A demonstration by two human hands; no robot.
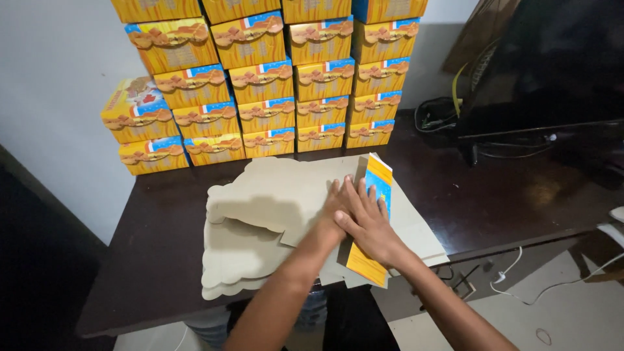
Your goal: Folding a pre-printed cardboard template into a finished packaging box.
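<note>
Both forearms came up from the bottom edge, crossing toward the middle of the dark wooden table [494, 201]. Right hand [370, 224] lay flat, fingers spread and straight, pressing down on the folded flap of a flat cardboard box blank [279, 195] — gripping nothing, just palm and fingertips bearing on the card. Left hand [337, 203] sat tucked partly under the right, at about ten o'clock from it, fingers also extended and pressed flat; how much of its palm touched I could not tell. That yellow-and-blue printed flap [377, 185] ran its long axis from six to twelve o'clock, directly under and just past the right fingertips, so the right hand was the nearer one. Below it lay a stack of unfolded blanks [227, 266], plain side up, spreading toward eight o'clock. Farther off, at twelve o'clock, stood a wall of finished yellow boxes [266, 84] against the wall; black cables [435, 117] sat at two o'clock.
</note>
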